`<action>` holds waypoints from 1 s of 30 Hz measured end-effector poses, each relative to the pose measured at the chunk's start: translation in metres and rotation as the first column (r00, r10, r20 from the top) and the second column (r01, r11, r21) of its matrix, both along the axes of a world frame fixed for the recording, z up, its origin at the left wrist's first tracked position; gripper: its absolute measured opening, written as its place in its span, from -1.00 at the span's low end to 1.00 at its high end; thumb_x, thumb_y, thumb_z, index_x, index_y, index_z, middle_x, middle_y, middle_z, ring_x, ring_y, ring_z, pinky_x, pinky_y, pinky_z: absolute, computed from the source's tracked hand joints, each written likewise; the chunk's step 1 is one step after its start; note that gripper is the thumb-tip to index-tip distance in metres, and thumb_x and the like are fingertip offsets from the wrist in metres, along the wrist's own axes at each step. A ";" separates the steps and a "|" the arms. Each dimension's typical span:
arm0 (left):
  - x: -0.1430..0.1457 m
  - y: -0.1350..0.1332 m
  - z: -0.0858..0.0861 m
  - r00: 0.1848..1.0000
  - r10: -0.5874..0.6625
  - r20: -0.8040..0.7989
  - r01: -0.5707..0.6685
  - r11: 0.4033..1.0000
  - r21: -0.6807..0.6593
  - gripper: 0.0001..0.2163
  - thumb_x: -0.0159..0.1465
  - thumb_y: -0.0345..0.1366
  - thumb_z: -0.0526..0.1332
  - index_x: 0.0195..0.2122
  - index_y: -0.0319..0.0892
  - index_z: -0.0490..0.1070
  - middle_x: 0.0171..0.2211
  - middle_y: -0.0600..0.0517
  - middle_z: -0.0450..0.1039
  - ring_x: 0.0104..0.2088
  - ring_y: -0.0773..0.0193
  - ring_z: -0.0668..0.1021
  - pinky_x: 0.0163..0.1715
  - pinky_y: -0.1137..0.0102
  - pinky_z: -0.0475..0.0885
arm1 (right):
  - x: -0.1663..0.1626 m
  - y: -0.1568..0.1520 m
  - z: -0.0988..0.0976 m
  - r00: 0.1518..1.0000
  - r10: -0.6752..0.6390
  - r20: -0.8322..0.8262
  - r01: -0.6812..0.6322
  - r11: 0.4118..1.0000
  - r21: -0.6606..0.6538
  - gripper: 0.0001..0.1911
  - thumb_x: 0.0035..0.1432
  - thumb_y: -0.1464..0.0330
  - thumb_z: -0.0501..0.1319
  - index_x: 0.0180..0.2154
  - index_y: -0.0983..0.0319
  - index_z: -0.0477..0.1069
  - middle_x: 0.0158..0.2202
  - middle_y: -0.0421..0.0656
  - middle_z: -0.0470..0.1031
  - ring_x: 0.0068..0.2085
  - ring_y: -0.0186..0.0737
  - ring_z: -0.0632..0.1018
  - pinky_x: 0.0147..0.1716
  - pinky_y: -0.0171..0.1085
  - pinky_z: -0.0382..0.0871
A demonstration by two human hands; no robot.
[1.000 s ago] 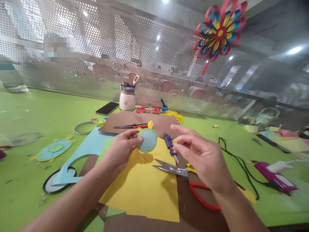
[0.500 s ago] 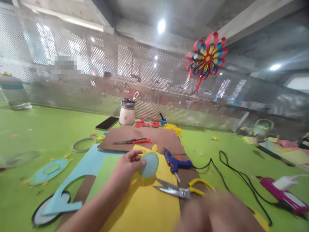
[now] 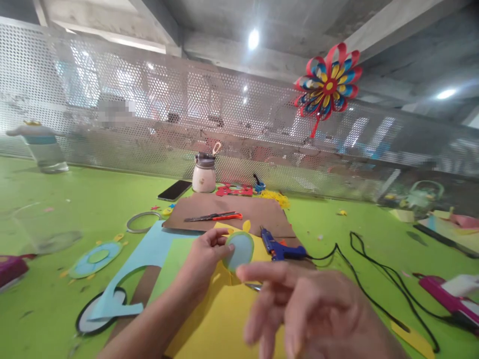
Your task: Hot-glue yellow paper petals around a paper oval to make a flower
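Perforated metal screen (image 3: pixel 149 134) across the back, bright green table (image 3: pixel 123 184) in front, and high on the right hangs a looped paper flower (image 3: pixel 330 87). Down at the centre, the left hand (image 3: pixel 205 254) pinches the left edge of a blue-and-green paper disc (image 3: pixel 239 251), thumb on the front, other fingers tucked mostly out of sight behind it. It's up above the yellow paper (image 3: pixel 220 324), blue face turned to the camera, long axis close to upright with a slight lean right. One yellow tab (image 3: pixel 246 226) points up from the top; a second, by the fingertips, is partly covered. And here's the right hand (image 3: pixel 318 304), big and blurred in the foreground, fingers loosely spread, index aimed left at the disc's lower edge; contact is impossible to call, and the palm is hidden. Behind it only a sliver of metal blade (image 3: pixel 254 286) shows. Beyond, the blue glue gun (image 3: pixel 280 249) is partly blocked, while a magenta device (image 3: pixel 443 294) runs off the right edge.
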State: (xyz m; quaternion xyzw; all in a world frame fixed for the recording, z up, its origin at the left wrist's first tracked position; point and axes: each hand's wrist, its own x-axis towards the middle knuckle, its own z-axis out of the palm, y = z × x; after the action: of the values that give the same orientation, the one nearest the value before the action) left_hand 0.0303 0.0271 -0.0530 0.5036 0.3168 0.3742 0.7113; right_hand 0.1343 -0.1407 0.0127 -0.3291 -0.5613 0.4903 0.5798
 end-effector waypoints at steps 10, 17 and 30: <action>0.002 -0.009 0.002 0.997 0.074 -0.025 -0.067 0.974 0.218 -0.81 -0.02 -0.36 0.25 -0.37 -0.12 0.29 -0.58 0.21 0.25 -0.58 0.40 0.30 -0.56 0.49 0.19 | 0.015 0.024 -0.019 0.994 -0.065 0.083 0.071 0.995 -0.070 -0.92 0.07 0.43 0.28 -0.36 0.14 0.53 -0.36 -0.10 0.57 0.00 -0.07 0.46 -0.21 -0.12 0.47; -0.005 -0.033 0.022 0.994 -0.031 -0.104 0.056 0.968 0.245 -0.93 0.04 -0.31 0.20 -0.53 -0.18 0.42 -0.53 0.08 0.35 -0.49 0.28 0.40 -0.48 0.42 0.26 | 0.016 0.037 -0.033 0.964 -0.202 0.175 0.221 0.971 -0.094 -0.93 0.10 0.40 0.24 -0.41 0.22 0.49 0.02 -0.06 0.43 -0.40 -0.32 0.56 -0.37 -0.25 0.49; -0.008 -0.027 0.028 0.984 -0.033 -0.177 0.130 0.808 0.575 -0.76 0.16 -0.15 0.16 -0.51 -0.13 0.54 -0.48 0.01 0.35 -0.40 0.22 0.41 -0.37 0.39 0.29 | 0.018 0.035 -0.028 0.956 -0.164 -0.243 0.117 0.974 -0.195 -0.89 0.03 0.37 0.32 -0.42 0.27 0.43 -0.10 -0.03 0.52 -0.45 -0.35 0.56 -0.46 -0.34 0.43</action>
State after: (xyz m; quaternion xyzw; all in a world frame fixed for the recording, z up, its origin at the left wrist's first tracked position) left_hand 0.0226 0.0002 -0.0248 0.7388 0.2204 0.3811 0.5103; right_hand 0.1519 -0.1060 -0.0156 -0.3524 -0.4101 0.5345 0.6496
